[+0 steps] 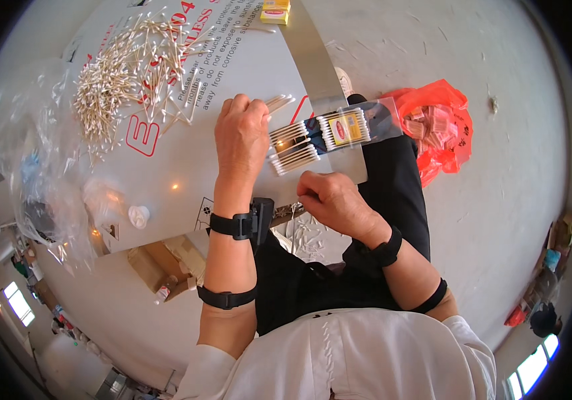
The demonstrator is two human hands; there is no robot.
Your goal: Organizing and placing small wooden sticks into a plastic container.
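Grey table (189, 157) | your left hand (242, 130) grips swabs (281, 103); right hand (336, 201) grip unclear | likely gathering; next calls for alignment

The cotton swabs (107, 93) look matt and wooden-stemmed, the red bag (459, 110) glossy, crinkled plastic.

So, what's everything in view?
Table: one, grey, centre
Cotton swabs: many, white-tipped, mostly left
Plastic sleeve: one, clear, table's right edge
Label card: one, yellow, over arranged swabs
Small box: at least one, yellow, table's far edge
Carrier bag: one, red, right
Packs: several, pink, inside bag
Plastic wrapping: some, clear, table's left
Cardboard box: one, brown, below table
Shirt: one, white, bottom
Straps: four, black, forearms
Left hand: one, bare, over table
Right hand: one, bare, near table
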